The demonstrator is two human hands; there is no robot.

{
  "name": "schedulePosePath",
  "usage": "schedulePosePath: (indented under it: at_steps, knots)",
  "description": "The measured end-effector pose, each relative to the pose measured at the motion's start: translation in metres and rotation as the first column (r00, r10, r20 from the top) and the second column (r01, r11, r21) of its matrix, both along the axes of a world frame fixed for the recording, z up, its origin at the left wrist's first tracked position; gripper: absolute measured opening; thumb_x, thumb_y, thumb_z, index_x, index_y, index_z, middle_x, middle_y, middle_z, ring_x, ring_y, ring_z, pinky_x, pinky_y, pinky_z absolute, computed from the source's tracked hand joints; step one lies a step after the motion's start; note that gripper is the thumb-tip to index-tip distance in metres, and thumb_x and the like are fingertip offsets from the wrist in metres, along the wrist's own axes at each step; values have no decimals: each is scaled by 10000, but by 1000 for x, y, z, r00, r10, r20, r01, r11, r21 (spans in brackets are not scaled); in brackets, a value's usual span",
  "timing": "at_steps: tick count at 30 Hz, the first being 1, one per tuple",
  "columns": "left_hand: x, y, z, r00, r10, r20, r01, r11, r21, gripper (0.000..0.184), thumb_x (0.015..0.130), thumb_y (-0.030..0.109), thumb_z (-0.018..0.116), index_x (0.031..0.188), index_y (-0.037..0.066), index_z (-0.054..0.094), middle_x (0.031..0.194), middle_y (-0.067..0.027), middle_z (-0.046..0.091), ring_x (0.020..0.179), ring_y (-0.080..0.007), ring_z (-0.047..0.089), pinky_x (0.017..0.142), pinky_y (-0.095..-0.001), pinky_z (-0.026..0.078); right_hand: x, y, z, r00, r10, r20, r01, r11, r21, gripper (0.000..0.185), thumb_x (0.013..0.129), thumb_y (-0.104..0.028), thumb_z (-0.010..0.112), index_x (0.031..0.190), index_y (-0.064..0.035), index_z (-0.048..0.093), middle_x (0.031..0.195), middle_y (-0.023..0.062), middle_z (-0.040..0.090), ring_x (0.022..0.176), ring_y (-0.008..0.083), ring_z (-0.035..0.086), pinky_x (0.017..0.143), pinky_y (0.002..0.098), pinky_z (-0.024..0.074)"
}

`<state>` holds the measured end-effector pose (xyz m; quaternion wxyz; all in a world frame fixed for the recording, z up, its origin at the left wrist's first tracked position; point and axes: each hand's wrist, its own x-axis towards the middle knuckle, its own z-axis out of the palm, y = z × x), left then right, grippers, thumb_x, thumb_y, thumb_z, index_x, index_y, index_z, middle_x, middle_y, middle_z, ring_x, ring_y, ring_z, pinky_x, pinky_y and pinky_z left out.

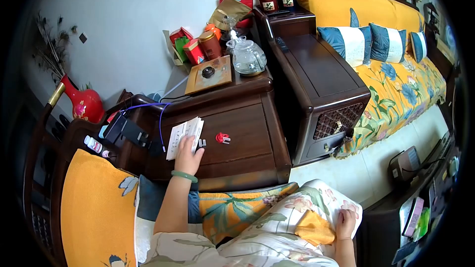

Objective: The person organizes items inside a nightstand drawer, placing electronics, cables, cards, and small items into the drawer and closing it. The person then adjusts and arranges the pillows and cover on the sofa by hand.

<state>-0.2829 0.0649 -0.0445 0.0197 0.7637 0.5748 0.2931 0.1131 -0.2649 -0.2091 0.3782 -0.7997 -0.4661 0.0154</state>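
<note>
My left hand (187, 155), with a green bangle (184, 176) at its wrist, lies over the lower part of a small stack of printed paper sheets (184, 136) on the dark wooden side table (242, 163). Its fingers are stretched over the sheets and the thumb is apart. Close to the thumb is a small grey clip-like piece (202, 143). Farther right lies a red item with a metal end (222, 138), perhaps a key. Over on my knee, my right hand (346, 223) rests with curled fingers beside a folded yellow cloth (314, 228); I see nothing in it.
A glass kettle (249, 57), a wooden tea tray (210, 74) and several canisters (210, 44) stand behind the table. A purple cable (162, 123) runs near a black box (123, 131). Left are a white bottle (93, 143) and a red vase (85, 101). A wooden cabinet (321, 74) adjoins the sofa (396, 84).
</note>
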Motion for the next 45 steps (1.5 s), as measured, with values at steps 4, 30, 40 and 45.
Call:
schedulePosePath:
  at_steps: [4, 30, 40, 45]
  knots:
    - [49, -21, 13, 963, -268, 8, 267, 961, 73, 267, 740, 107, 616, 999, 57, 571, 1163, -167, 492, 1129, -345, 425, 945, -399, 356, 7, 0, -17, 1000, 19, 8, -19, 999, 25, 71, 718, 33, 545, 765, -14, 571, 804, 145, 583, 796, 332, 528, 740, 383, 409]
    - [-42, 59, -12, 983, 143, -118, -173, 935, -310, 807, 691, 443, 654, 1273, -22, 343, 1273, -244, 367, 1181, -385, 356, 983, -399, 305, 9, 0, -19, 1000, 18, -16, -18, 1000, -7, 73, 732, 32, 514, 770, -6, 563, 767, 146, 556, 765, 313, 523, 726, 366, 403]
    - [-23, 38, 19, 977, -55, -205, -32, 917, -397, 743, 665, 250, 688, 1284, 28, 344, 1246, -197, 428, 1130, -341, 439, 931, -366, 372, 4, 2, -4, 997, 3, -83, -10, 996, -84, 88, 734, 36, 509, 795, 12, 568, 863, 175, 583, 835, 342, 534, 788, 379, 411]
    - [-7, 27, 40, 951, -7, -309, -104, 935, -338, 536, 740, 103, 530, 1253, 60, 379, 1157, -213, 498, 1021, -359, 506, 851, -402, 419, 9, -1, -13, 998, 40, -54, -42, 998, -48, 94, 735, 43, 505, 796, 11, 569, 861, 174, 584, 828, 335, 539, 775, 370, 415]
